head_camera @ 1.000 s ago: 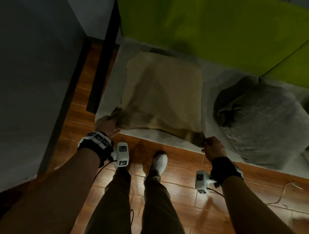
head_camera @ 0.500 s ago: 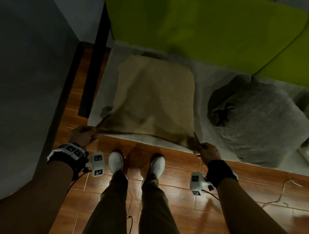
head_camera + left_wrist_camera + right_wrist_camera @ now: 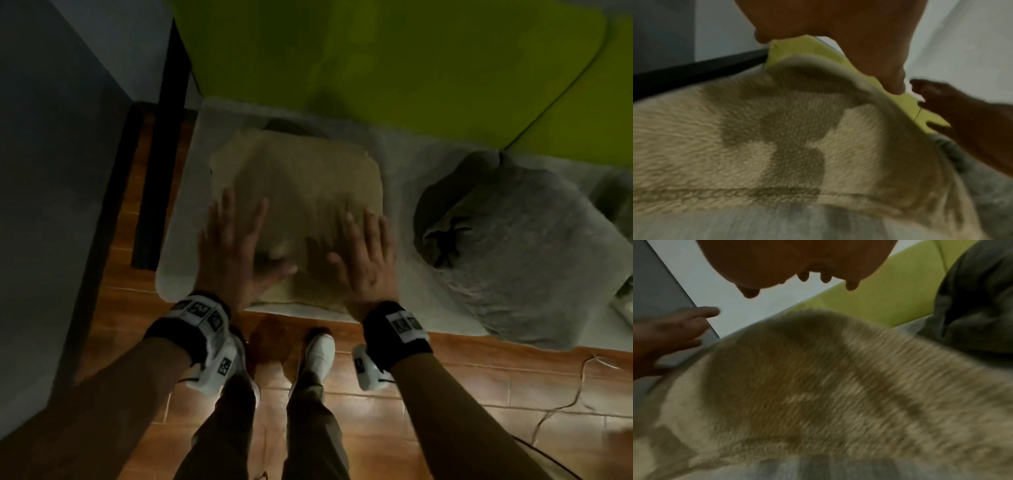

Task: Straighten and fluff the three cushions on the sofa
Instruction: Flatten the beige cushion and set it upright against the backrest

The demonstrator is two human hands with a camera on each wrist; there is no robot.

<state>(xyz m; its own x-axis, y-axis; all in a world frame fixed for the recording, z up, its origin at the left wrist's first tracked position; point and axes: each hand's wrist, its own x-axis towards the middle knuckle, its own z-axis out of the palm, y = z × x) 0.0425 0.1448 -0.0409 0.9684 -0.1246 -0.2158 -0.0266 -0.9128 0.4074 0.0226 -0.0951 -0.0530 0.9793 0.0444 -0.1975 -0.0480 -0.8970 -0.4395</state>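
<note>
A tan fuzzy cushion point(image 3: 301, 185) lies flat on the pale grey sofa seat point(image 3: 397, 171), in front of the green backrest point(image 3: 394, 61). My left hand point(image 3: 236, 246) is spread open over the cushion's near left part. My right hand point(image 3: 368, 253) is spread open over its near right part. In the wrist views the tan cushion point(image 3: 766, 146) point(image 3: 818, 394) fills the frame below each palm, and a gap shows under the fingers. Whether the palms touch it I cannot tell. A crumpled grey cushion point(image 3: 520, 253) sits to the right on the seat.
A dark grey wall or cabinet point(image 3: 51, 171) and a black post point(image 3: 161, 147) stand left of the sofa. My white shoe point(image 3: 320, 349) is on the wooden floor point(image 3: 479, 380) close to the seat edge. A thin cable point(image 3: 561, 401) trails over the floor at right.
Both hands have let go of the tan cushion's near corners and now lie spread open over it. The cushion has settled flat on the seat.
</note>
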